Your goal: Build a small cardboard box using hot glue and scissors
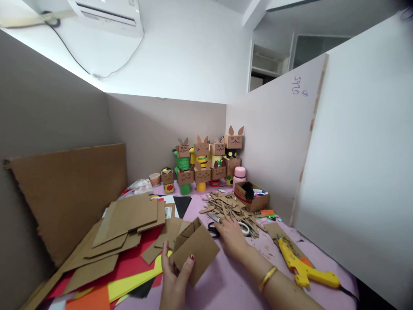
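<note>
A small folded cardboard box (200, 253) is held by my left hand (176, 275), thumb across its front face and fingers behind its left side. To its right, my right hand (230, 234) reaches over scissors with black handles (213, 230) and scissors with a white handle (244, 228). Its fingertips are near the blades, at the edge of a heap of cardboard scraps (226, 206). Whether those fingers grip anything is hidden. A yellow glue gun (298, 267) lies to the right on a cardboard strip.
Stacked cardboard sheets (129, 215) and coloured paper (134, 282) cover the left side. Cardboard animal figures (202, 175) stand at the back, beside a pink bottle (239, 175) and a box of pens (260, 202). Partition walls (267, 146) surround the table.
</note>
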### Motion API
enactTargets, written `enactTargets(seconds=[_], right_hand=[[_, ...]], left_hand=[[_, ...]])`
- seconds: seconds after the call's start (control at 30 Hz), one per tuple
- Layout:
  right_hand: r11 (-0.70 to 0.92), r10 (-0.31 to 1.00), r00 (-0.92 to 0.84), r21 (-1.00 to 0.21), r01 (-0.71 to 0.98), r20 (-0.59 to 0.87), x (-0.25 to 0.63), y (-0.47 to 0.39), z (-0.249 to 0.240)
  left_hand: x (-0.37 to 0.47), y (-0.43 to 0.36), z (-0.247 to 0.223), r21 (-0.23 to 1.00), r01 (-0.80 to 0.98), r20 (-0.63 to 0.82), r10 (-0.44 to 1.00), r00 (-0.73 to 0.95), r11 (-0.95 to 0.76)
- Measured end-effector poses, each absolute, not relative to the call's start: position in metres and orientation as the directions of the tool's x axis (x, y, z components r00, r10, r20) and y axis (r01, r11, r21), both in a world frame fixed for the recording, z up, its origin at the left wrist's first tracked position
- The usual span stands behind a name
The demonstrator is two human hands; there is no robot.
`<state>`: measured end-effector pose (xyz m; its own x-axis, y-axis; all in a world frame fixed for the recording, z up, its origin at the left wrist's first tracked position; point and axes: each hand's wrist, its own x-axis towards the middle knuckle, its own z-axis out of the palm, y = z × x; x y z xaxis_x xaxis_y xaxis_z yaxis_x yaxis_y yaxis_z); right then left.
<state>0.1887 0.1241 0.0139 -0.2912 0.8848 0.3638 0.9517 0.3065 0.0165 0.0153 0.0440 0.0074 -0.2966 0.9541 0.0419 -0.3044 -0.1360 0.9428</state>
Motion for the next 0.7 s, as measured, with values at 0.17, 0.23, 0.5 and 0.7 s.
enactTargets(seconds=[0.17, 0.23, 0.5, 0.7], right_hand=[[0.369, 0.871, -0.335, -0.028, 0.929, 0.359, 0.177, 0.128, 0.006], [0.354, 0.871, -0.297, -0.081, 0.932, 0.393, 0.180, 0.126, 0.002], [0.428, 0.838, -0.171, -0.430, 0.795, 0.518, 0.200, 0.112, 0.000], [0.520, 0.850, -0.264, -0.647, 0.558, 0.456, 0.200, 0.093, -0.012]], left_hand=[[0.018, 0.043, 0.000, 0.943, -0.198, 0.204, 0.937, -0.284, -0.266], [0.018, 0.042, -0.006, 0.940, -0.081, 0.292, 0.905, -0.310, -0.331], [0.012, 0.045, -0.025, 0.731, 0.372, 0.683, 0.616, -0.392, -0.573], [0.007, 0.040, -0.011, 0.821, 0.282, 0.570, 0.708, -0.416, -0.496]])
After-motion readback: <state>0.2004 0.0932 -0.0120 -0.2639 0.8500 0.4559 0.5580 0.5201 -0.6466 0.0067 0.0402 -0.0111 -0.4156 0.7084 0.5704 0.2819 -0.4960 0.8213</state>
